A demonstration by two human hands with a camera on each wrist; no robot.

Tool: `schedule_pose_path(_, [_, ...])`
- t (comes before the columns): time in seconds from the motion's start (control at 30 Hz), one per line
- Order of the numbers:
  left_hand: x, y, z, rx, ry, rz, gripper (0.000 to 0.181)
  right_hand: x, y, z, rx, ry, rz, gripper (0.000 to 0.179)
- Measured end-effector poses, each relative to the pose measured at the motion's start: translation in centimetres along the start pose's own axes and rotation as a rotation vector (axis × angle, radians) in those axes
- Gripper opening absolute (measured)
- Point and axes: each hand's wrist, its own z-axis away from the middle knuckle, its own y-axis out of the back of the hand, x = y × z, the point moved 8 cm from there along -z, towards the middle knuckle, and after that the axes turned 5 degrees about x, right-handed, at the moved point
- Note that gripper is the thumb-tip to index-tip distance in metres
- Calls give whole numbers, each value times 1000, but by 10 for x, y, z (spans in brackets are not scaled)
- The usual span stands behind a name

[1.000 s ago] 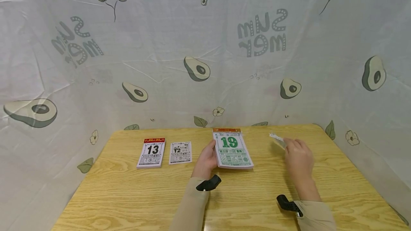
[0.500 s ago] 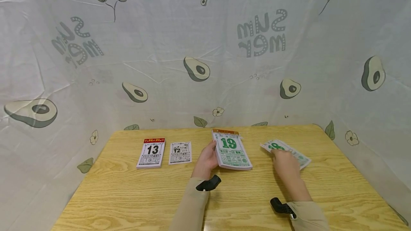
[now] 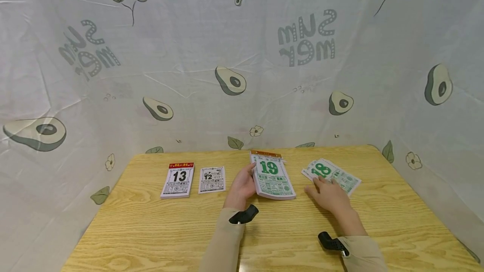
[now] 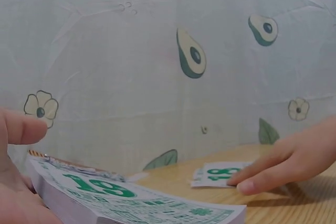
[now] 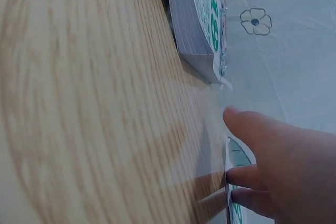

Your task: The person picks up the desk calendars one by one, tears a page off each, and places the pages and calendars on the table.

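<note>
In the head view, my left hand (image 3: 242,187) holds a thick tear-off calendar (image 3: 273,179) by its left side. A green 19 is printed on its top page, under a red and gold header strip. The left wrist view shows the thumb above the pad's (image 4: 126,195) edge, while the other fingers are mostly hidden. To the right, my right hand (image 3: 330,196) rests its fingertips on loose calendar sheets (image 3: 345,179), a green 18 on top. Its fingers are extended and the thumb points toward the pad, apart from the sheets, as the right wrist view also shows.
On the left of the wooden table (image 3: 170,230) lies a smaller calendar pad (image 3: 177,183) with a black 13. Beside it is a single torn sheet (image 3: 212,179) marked 12. A patterned cloth (image 3: 264,95) hangs behind the table.
My right hand has brought the 18 sheet down onto the right side of the table, and its fingers have loosened from it. My left hand stays on the calendar, almost still.
</note>
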Motion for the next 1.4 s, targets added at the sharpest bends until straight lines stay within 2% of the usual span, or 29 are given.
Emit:
schedule_pose_path(0.2, [7,3,5,16,9,-22,62,-2,-8,1,-64,-22,-13,85])
schedule_pose_path(0.4, [14,8,13,24,20,-72,57,-7,-12,2,-100,-58,-37,88])
schedule_pose_path(0.53, [19,14,15,47,-3,-156,50,-11,-14,1,-114,-92,-42,85])
schedule_pose_path(0.73, [31,24,12,142,-106,-337,39,-19,-17,-4,-129,-186,-67,80])
schedule_pose_path(0.87, [33,29,11,188,-115,-405,36,-26,-20,-10,-122,-249,-99,83])
schedule_pose_path(1.0, [35,35,13,221,-117,-402,39,-34,-22,-15,-93,-285,-147,85])
schedule_pose_path(1.17, [36,39,16,206,-99,-359,50,-40,-26,-20,-94,-323,-219,87])
schedule_pose_path(1.4, [37,42,20,185,-65,-323,55,-49,-27,-27,-97,-335,-204,85])
